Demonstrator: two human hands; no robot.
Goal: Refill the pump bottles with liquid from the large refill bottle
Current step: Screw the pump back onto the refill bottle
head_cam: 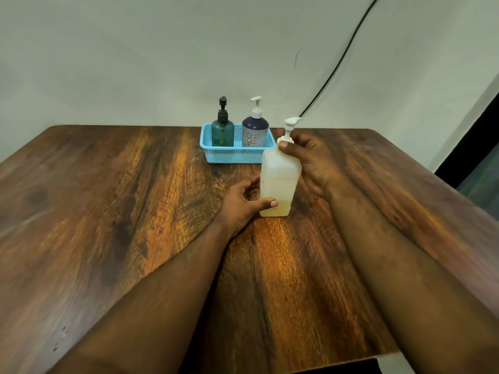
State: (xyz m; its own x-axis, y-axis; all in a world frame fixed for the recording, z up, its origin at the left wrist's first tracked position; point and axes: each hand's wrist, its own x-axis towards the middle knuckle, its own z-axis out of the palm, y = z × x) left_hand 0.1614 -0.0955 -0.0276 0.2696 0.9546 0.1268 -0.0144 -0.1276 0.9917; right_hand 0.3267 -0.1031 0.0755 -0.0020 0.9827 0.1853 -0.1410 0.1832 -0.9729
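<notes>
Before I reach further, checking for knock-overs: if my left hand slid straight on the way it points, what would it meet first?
The left hand already grips the white bottle, so it would push that; past it, probably the right hand.

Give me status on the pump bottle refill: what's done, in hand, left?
Done: nothing visibly. The green pump bottle and the purple pump bottle stand capped in the blue basket.
In hand: the left hand steadies the base of the white translucent bottle on the table; the right hand grips its pump collar.
Left: opening and all pouring.
</notes>
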